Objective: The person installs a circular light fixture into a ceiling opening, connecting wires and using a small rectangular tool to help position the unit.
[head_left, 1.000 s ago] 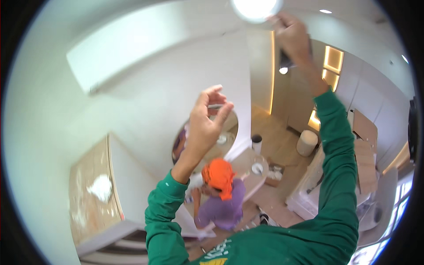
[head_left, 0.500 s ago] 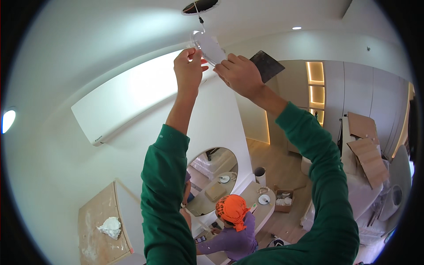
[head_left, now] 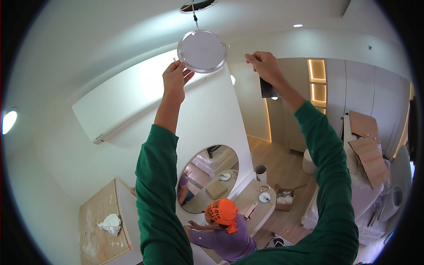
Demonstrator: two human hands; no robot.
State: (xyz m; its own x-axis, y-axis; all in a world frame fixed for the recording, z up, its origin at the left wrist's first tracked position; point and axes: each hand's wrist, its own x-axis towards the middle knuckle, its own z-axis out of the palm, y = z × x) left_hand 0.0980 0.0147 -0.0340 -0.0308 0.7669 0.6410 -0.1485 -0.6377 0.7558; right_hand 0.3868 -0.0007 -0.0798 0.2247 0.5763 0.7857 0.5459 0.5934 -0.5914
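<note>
Biggest change from half a second ago: the right hand (head_left: 265, 66) has let go of the round light panel (head_left: 202, 51) and pulled off to the right, so there's a clear gap now. The panel was tilted nearly edge-on with both hands on it, and now its flat whitish face is turned towards us. It's at upper centre, just below the ceiling hole (head_left: 198, 5), with a cable (head_left: 195, 18) running up into the dark opening.

Left hand (head_left: 174, 81) has it by the lower-left rim, fingers grasping the edge. The right hand's thumb and forefinger are pinched together, and a dark flat plate (head_left: 268, 89) sticks out under them. It's swung along with that hand, so I'd say it's in the grip, though the hold itself is hidden.

Down below, the co-worker (head_left: 223, 232) in the orange head wrap has leaned a bit further left.

Containers: there's an open cardboard box (head_left: 285, 197) on the floor, right of lower centre, with crumpled white stuff in it. Near it stands a round bin (head_left: 261, 173), dark inside, can't make out any contents. On the counter (head_left: 260, 217) sits a white dish (head_left: 264, 197) with something small and dark on it.
</note>
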